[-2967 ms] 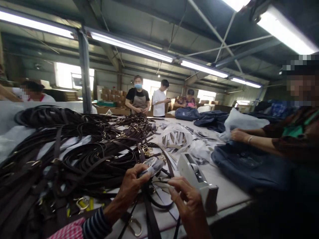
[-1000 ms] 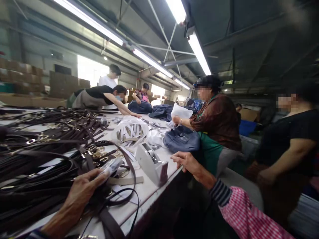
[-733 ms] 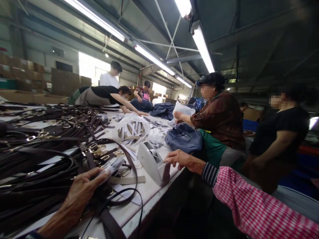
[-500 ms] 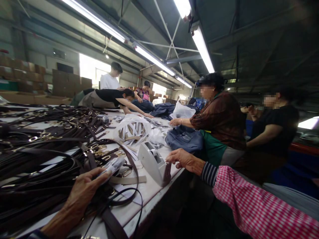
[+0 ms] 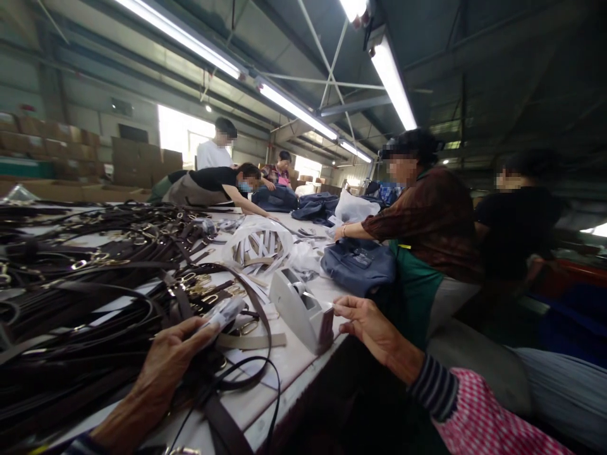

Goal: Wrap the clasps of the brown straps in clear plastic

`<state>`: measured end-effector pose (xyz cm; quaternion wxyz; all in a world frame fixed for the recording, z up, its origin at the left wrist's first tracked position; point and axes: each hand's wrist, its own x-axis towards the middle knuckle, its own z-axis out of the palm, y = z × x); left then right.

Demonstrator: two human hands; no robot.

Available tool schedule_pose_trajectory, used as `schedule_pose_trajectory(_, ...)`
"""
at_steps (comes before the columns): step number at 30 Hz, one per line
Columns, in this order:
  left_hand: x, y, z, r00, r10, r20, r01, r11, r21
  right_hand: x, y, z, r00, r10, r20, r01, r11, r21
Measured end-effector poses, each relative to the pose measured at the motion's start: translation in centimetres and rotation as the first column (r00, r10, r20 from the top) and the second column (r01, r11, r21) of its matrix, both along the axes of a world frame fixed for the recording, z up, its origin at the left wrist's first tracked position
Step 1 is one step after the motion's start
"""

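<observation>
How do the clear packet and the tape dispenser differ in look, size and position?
Look: the clear packet is glossy and see-through, while the tape dispenser has an opaque, pale grey body.
Size: the packet looks clearly smaller than the dispenser.
Position: the packet is held in the left hand; the dispenser stands near the edge of the table, with the right hand at its front end.
Shared: each is close to one hand.

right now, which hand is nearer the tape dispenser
Right. The right hand is at the front end of the tape dispenser; the left hand is farther off, on its other side by the straps, holding a clear packet.
</observation>
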<state>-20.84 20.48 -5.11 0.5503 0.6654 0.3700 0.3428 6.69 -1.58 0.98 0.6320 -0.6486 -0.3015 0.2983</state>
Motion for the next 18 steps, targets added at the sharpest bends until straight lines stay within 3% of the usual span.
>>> schedule_pose_trajectory(7,-0.2,0.7,-0.1,0.999,0.010,-0.048,-0.006,0.997,0.075,0.1,-1.3,-2.2,0.999,-0.004,-0.035,0.000,0.993,-0.117)
schedule_pose_trajectory(11,-0.1,0.6,0.2,0.999,0.010,-0.051,-0.006,0.996,0.091,0.4,-0.7,-3.4,0.999,-0.004,0.048,0.011,0.991,-0.132)
schedule_pose_trajectory(18,0.3,-3.1,3.8,0.994,-0.018,0.110,0.009,0.996,0.085,2.0,-0.2,-3.8,0.947,-0.022,0.321,0.085,0.979,-0.183)
